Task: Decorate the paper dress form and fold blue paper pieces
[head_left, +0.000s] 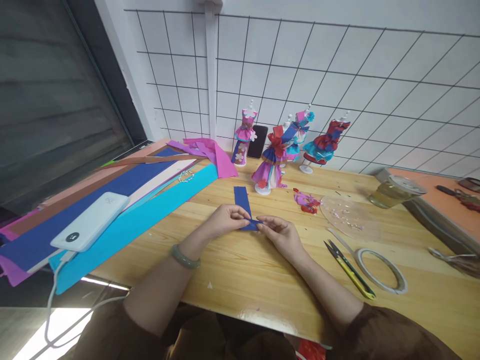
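Near the middle of the wooden table (225, 260), a small dark blue piece (250, 225) is held at both ends. My left hand (229, 220) pinches its left end, thumb and fingers together. At its right end, my right hand (279, 234) has a similar pinch. Just beyond the fingers, a flat dark blue strip (242, 198) lies on the table, its near end reaching the held piece. Whether the two are joined is hidden. A green bangle circles my left wrist.
Small dressed mannequins (275, 155) and a phone (258, 141) stand at the back. Coloured sheets (161, 200) and a power bank (90, 221) lie left. Yellow snips (350, 271), a tape roll (380, 270), a bead dish (347, 217) and a cup (392, 192) are right.
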{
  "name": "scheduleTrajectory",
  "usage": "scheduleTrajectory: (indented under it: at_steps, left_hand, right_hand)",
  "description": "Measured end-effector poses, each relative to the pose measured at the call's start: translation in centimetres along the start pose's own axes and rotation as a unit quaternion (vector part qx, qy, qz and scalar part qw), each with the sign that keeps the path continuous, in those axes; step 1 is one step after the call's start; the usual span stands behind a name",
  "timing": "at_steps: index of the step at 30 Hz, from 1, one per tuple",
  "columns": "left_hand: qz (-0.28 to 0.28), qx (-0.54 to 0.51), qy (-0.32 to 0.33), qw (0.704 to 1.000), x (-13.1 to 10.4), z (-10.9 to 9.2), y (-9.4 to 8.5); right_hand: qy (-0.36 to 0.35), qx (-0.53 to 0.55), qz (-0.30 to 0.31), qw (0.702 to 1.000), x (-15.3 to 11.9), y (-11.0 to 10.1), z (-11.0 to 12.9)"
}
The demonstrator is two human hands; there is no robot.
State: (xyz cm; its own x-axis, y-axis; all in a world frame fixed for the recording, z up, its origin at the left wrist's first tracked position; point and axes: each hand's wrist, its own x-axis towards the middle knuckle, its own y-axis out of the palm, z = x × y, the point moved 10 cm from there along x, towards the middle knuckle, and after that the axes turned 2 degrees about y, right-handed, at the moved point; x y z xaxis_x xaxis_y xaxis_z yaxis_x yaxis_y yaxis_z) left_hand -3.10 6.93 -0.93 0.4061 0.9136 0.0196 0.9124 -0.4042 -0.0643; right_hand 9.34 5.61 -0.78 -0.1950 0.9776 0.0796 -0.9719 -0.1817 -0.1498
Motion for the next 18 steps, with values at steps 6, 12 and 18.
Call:
scheduleTrajectory:
  at_steps: [6,12,18]
  left_hand:
    - [0.018,-0.023,0.008,1.0,0.14,-0.04,0.23]
    - [0.017,-0.025,0.014,0.999,0.2,-0.28,0.11]
    - [0.022,-0.025,0.006,0.999,0.1,-0.39,0.23]
  right_hand:
    - [0.007,-0.002,0.001,1.0,-0.14,-0.01,0.28]
    - [0.011,0.006,0.002,1.0,-0.11,-0.12,0.12]
    - [0.027,0.003,0.001,1.0,-0.07,-0.21,-0.45]
